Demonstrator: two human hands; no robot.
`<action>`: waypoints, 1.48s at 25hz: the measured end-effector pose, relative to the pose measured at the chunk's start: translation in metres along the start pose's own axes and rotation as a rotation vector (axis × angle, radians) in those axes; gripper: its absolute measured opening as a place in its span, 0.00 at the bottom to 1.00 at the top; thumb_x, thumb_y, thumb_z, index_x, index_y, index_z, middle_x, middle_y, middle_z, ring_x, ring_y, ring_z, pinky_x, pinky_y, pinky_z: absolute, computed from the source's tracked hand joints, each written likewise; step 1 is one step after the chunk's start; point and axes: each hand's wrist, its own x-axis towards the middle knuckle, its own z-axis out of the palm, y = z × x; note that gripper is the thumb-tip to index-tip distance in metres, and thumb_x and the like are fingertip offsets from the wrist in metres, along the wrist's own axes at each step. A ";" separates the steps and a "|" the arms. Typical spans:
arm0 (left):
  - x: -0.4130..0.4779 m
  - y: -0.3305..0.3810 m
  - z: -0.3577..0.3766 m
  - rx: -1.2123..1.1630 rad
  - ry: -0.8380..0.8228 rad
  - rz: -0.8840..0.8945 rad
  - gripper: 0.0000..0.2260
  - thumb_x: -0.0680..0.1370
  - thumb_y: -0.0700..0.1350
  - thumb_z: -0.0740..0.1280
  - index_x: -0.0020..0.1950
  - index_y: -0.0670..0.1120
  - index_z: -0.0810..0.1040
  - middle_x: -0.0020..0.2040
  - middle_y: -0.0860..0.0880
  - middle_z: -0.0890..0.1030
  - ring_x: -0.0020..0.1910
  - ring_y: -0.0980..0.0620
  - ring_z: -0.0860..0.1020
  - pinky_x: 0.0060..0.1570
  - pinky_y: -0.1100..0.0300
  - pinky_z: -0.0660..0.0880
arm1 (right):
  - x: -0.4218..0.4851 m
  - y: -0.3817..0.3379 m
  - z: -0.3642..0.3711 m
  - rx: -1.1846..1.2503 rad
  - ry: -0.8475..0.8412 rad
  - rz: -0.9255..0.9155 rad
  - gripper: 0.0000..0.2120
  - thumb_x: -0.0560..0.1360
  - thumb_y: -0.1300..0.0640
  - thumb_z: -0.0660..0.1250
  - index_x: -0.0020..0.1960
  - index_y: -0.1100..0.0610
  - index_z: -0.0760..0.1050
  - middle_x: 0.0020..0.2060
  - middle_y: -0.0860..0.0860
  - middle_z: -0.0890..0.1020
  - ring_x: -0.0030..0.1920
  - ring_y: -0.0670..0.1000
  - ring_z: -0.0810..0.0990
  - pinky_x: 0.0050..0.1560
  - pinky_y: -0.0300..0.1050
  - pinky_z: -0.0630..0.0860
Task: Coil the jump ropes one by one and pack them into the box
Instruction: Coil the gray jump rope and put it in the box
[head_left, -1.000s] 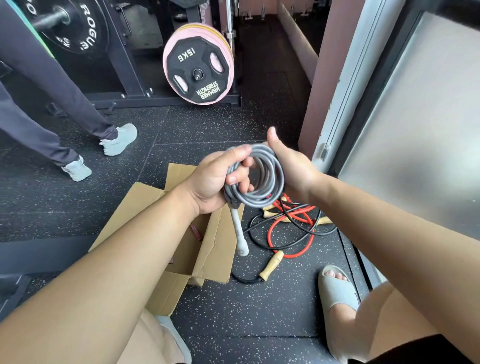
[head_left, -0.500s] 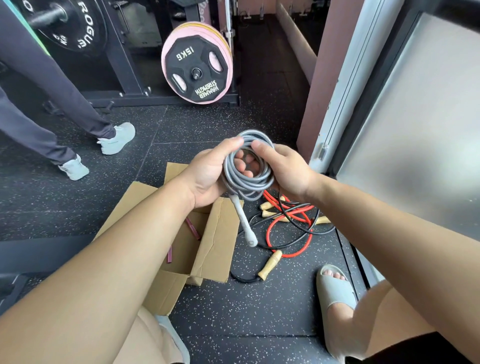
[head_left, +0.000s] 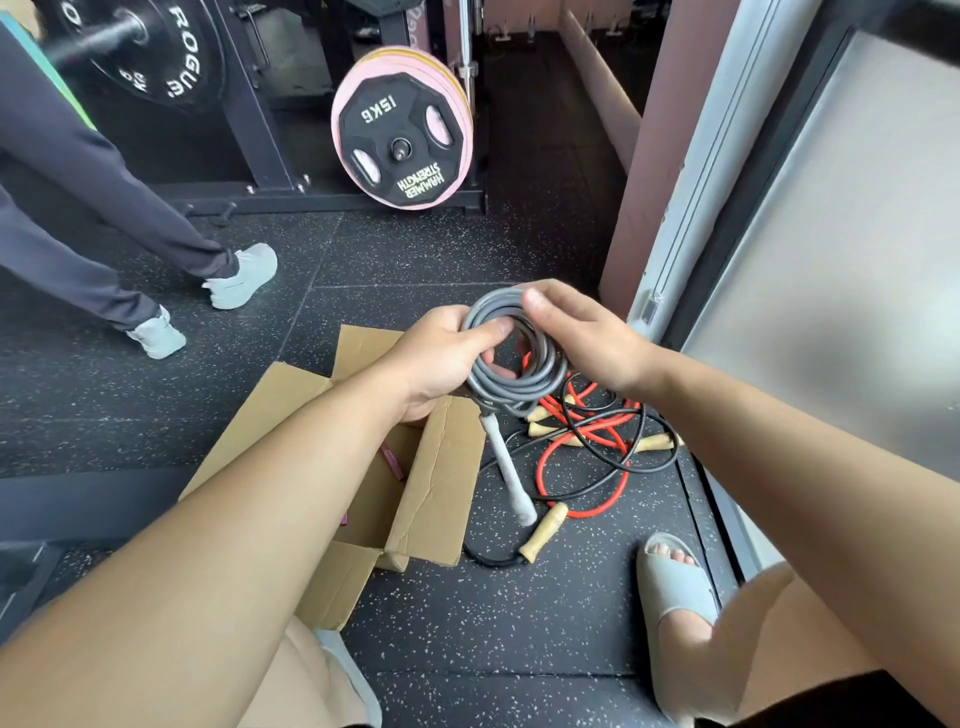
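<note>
A grey jump rope (head_left: 524, 384) is wound into a coil and held above the floor. My left hand (head_left: 441, 358) grips the coil's left side, thumb across the strands. My right hand (head_left: 582, 332) holds the coil's top right, fingers curled over it. One white handle (head_left: 506, 467) hangs down from the coil. Below and left stands an open cardboard box (head_left: 431, 483) with a pink item (head_left: 392, 460) inside. A red jump rope (head_left: 592, 457) and a black jump rope (head_left: 634, 441) with wooden handles (head_left: 543, 530) lie tangled on the floor right of the box.
Another person's legs and grey shoes (head_left: 244, 278) are at the left. A 15 kg weight plate (head_left: 402, 140) leans on a rack behind. A wall and frosted door (head_left: 831, 260) run along the right. My sandalled foot (head_left: 675, 587) is near the ropes.
My right hand has shifted from the coil's side to its top right. The coil has tilted flatter and the hanging white handle has swung slightly.
</note>
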 end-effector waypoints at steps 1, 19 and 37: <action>0.001 0.001 0.000 0.019 0.052 0.024 0.08 0.82 0.44 0.64 0.53 0.39 0.73 0.32 0.51 0.73 0.31 0.49 0.83 0.36 0.56 0.76 | 0.000 0.002 -0.001 0.047 0.001 0.088 0.26 0.80 0.33 0.52 0.64 0.49 0.76 0.54 0.56 0.84 0.52 0.55 0.84 0.55 0.61 0.80; 0.009 0.005 -0.001 -0.378 0.322 0.004 0.14 0.82 0.45 0.65 0.38 0.44 0.70 0.33 0.48 0.73 0.28 0.53 0.78 0.35 0.52 0.81 | -0.008 0.033 0.030 0.242 -0.106 0.668 0.17 0.80 0.39 0.62 0.56 0.52 0.74 0.58 0.62 0.80 0.50 0.63 0.82 0.53 0.57 0.79; 0.002 -0.004 0.007 -0.131 0.115 -0.081 0.08 0.81 0.46 0.67 0.45 0.44 0.81 0.45 0.37 0.85 0.47 0.36 0.84 0.47 0.41 0.82 | -0.003 0.027 0.017 0.501 -0.012 0.410 0.08 0.81 0.52 0.64 0.48 0.50 0.82 0.38 0.48 0.80 0.37 0.45 0.77 0.40 0.41 0.72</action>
